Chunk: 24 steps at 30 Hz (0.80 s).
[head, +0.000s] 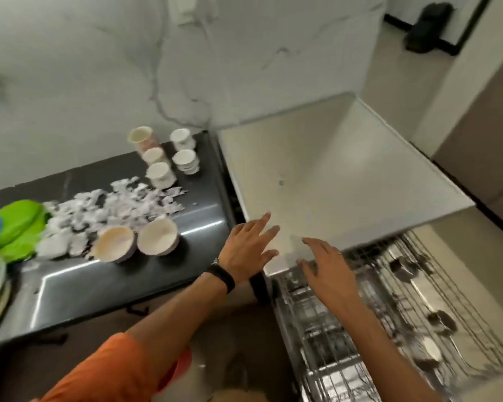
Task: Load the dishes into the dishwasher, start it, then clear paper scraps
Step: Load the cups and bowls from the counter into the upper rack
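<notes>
Above, both hands spread with empty, open grip: left hand (249,250) over the white tabletop (346,181) corner, right hand (328,268) above the pulled-out wire dishwasher rack (360,329). Left of the left grip, two cream ceramic bowls (137,242), torn white paper scraps (108,210) and small white cups (169,158) rest on the dark glossy tabletop (99,285).

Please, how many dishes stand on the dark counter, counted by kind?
Small white ceramic cups: 4
Tall cream paper cup: 1
Round white ceramic bowls: 2
Total: 7, without the partly visible plate stack at the left edge.
</notes>
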{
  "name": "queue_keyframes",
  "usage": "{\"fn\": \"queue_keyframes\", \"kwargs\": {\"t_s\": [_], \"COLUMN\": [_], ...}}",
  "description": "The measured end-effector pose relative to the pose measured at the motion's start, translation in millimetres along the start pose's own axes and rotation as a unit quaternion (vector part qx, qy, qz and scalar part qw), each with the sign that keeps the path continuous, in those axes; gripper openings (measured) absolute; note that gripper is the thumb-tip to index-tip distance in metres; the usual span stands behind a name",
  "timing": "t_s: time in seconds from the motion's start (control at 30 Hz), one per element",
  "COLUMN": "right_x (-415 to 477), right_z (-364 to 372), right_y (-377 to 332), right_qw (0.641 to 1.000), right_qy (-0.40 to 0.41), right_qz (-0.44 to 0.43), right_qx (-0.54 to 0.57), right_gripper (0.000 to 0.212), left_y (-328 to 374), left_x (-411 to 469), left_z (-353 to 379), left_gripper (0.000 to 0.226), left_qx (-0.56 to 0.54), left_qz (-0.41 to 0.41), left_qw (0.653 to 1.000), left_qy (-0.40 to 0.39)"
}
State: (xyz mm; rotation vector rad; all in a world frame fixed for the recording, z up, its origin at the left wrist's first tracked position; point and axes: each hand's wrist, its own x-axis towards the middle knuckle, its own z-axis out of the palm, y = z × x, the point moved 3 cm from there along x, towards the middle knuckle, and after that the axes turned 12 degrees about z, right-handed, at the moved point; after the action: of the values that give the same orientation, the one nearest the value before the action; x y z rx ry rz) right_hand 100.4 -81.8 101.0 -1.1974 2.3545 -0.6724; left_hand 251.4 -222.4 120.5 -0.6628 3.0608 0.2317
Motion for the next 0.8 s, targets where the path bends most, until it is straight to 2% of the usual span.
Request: {"fn": "queue_keyframes", "kwargs": {"t_s": [0.17, 0.37, 0.6, 0.8], "right_x": [14.7, 15.4, 16.5, 20.1], "right_z": [53.2, 108.2, 155.9, 165.8], "right_y": [-91.6, -180.8, -241.0, -248.0], "right_qw": [0.997, 0.991, 0.987, 0.990], "right_qy": [-0.046, -0.084, -0.097, -0.085], "right_qz": [-0.063, -0.102, -0.120, -0.098], "right_qx": [-0.017, -0.030, -0.054, -0.063], "right_gripper": [0.049, 0.053, 0.051, 0.053], "left_y": [-86.9, -166.5, -210.5, -221.2], "left_x": [-73.2, -133.6, -163.3, -150.1], "left_z": [-23.4, -32.8, -23.6, -17.3], "left_gripper": [0.063, 0.070, 0.083, 0.091], "left_qx": [0.007, 0.017, -0.006, -0.030], "left_qz": [-0.089, -0.165, -0.175, -0.134], "left_qw": [0.996, 0.986, 0.984, 0.990], "left_qy": [0.017, -0.012, -0.037, -0.028]}}
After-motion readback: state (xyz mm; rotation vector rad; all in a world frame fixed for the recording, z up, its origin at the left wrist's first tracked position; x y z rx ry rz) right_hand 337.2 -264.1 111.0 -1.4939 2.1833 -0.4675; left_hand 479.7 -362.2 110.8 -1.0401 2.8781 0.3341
